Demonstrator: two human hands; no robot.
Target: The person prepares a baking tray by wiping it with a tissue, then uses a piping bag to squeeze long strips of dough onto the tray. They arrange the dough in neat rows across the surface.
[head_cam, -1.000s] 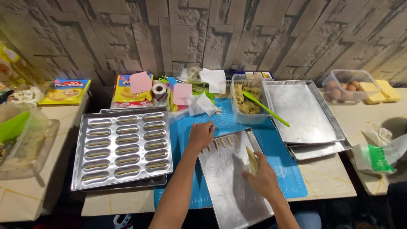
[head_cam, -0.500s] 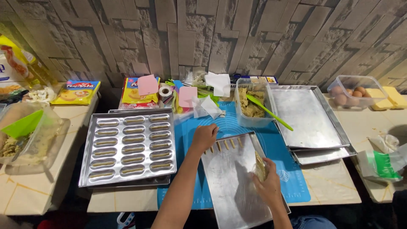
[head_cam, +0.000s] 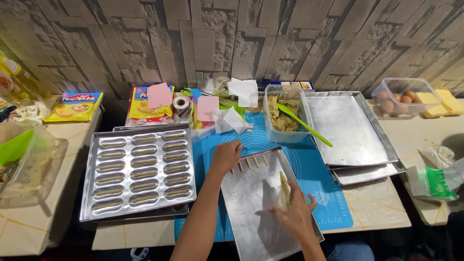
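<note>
A flat metal tray (head_cam: 251, 212) lies tilted on a blue silicone mat (head_cam: 319, 179). Several short dough sticks (head_cam: 251, 162) lie in a row along its far edge. My left hand (head_cam: 224, 155) rests on the tray's far left corner, fingers curled beside the sticks. My right hand (head_cam: 292, 212) presses on a long strip of dough (head_cam: 284, 187) on the tray's right side. A clear tub of dough (head_cam: 284, 116) with a green spatula (head_cam: 303, 124) stands just beyond the tray.
A metal mould tray with filled finger-shaped cavities (head_cam: 137, 171) sits to the left. Stacked bare baking trays (head_cam: 355, 133) lie to the right. A tub of eggs (head_cam: 403, 96), butter blocks (head_cam: 442, 102), snack packets (head_cam: 75, 106) and paper pieces (head_cam: 232, 121) line the back. A plastic container (head_cam: 24, 164) stands far left.
The view has shifted slightly. My right hand has slid along the dough strip on the tray's right side. My left hand stays at the tray's far left corner.
</note>
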